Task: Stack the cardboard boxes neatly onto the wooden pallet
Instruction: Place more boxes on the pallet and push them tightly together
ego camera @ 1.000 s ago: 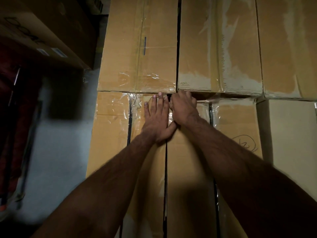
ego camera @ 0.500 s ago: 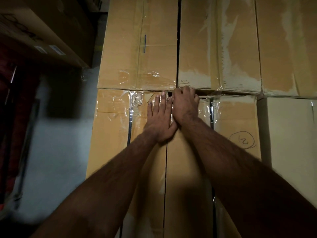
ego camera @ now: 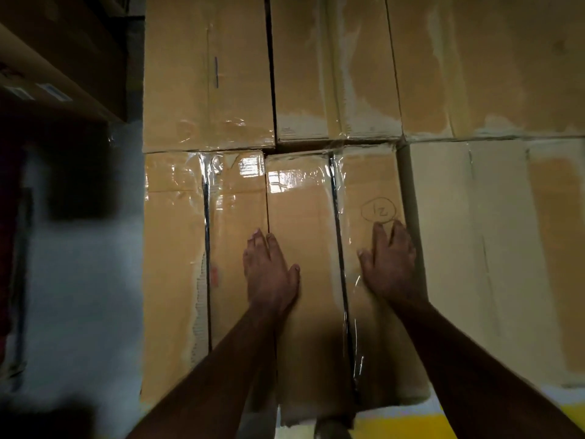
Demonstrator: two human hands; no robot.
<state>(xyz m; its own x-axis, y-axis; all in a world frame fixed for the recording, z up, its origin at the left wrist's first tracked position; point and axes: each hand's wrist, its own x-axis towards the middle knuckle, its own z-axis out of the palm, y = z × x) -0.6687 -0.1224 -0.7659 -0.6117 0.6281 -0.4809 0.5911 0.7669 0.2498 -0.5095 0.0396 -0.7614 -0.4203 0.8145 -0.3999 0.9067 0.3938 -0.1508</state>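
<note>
pressing down flat, both hands are on the near tan cardboard box wrapped in clear film [ego camera: 304, 280], the one with two black straps running along its top. the left hand [ego camera: 270, 274] lies palm-down with its fingers [ego camera: 257, 245] close together and stretched out, holding nothing, the tips right at the centre flap seam. the right hand [ego camera: 391, 267] lies flat too, fingers [ego camera: 378, 236] slightly spread and gripping nothing, sitting just right of the nearer black strap [ego camera: 340, 264]. straight ahead of the right fingertips, touching distance, is a pen-drawn circled number "12" [ego camera: 378, 210]. beyond both sets of fingers, past the glossy taped end, the far row of brown cardboard boxes [ego camera: 332, 74] butts against this box, a dark gap between two of them. to the right of the right hand, just beside it, lies a paler cardboard box [ego camera: 474, 248], edges touching or nearly so. left of the left hand the box top ends and a grey floor [ego camera: 79, 280] drops away, well below. behind the wrists, a yellow floor patch [ego camera: 402, 426] shows. the wooden pallet itself is hidden under the stack.
</note>
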